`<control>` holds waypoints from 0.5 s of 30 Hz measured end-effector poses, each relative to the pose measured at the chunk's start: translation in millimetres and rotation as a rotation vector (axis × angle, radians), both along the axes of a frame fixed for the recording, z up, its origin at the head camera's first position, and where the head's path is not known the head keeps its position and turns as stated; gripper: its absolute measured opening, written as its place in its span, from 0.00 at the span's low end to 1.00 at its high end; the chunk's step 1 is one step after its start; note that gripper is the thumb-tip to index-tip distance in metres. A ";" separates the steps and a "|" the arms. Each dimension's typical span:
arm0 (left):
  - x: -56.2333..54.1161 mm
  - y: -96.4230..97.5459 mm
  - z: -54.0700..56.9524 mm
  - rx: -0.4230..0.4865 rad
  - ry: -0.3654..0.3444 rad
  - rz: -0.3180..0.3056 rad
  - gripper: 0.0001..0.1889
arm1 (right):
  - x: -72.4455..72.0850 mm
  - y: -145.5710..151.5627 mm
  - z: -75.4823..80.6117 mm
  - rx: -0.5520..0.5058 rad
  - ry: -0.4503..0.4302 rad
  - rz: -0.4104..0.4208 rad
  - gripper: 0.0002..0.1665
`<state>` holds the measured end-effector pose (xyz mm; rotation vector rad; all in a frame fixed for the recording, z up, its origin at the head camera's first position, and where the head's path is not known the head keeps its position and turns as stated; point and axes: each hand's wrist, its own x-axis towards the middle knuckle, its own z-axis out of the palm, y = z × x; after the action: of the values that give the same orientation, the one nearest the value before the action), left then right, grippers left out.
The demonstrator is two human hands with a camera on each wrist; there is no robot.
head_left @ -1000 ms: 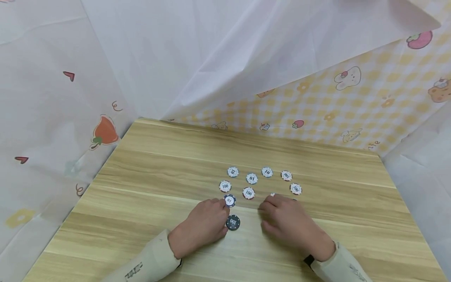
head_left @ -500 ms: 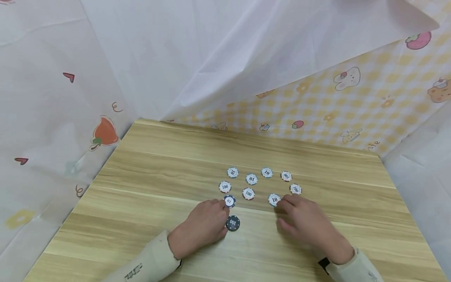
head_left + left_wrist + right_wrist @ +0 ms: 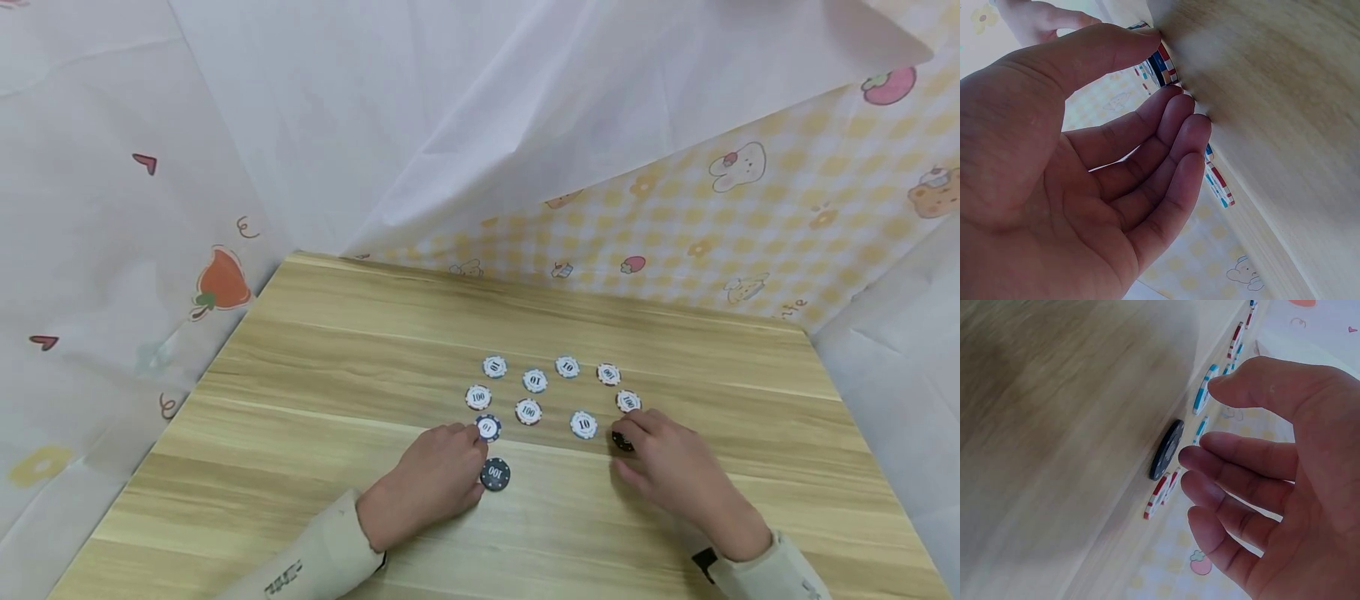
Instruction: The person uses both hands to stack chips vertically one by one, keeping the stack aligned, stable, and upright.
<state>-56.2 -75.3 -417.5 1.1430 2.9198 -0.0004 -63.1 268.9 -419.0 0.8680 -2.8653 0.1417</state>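
My left hand [image 3: 431, 475] rests on the table at the left of the chips, fingers loosely bent and thumb apart from them. Its fingertips are right beside a blue-edged poker chip [image 3: 488, 428] marked 10. A black poker chip [image 3: 494, 474] marked 100 lies just off its thumb. My right hand [image 3: 667, 462] is over the right side, its fingers partly covering another black chip [image 3: 1167, 450]. In the right wrist view thumb and fingers stand apart with nothing between them. To its left lies a light-blue-edged chip [image 3: 583, 425] marked 10.
Several more white-faced chips lie flat in a loose group, among them a red-edged chip [image 3: 528, 412] at the middle and a light-blue-edged chip [image 3: 495, 367] at the back left. The wooden table [image 3: 337, 333] ends against a patterned cloth [image 3: 660, 233] behind.
My right hand has moved to the right, off the light-blue-edged 10 chip, which now shows whole, and over to the black chip. My left hand has stayed in place.
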 end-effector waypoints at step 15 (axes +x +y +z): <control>0.0 0.6 0.7 0.005 -0.009 0.007 0.17 | -6.2 10.7 -5.8 0.002 -0.002 -0.032 0.27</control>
<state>-56.3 -74.7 -416.9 1.1306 2.9173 0.0127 -69.2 279.6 -424.9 0.8223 -2.8803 0.1371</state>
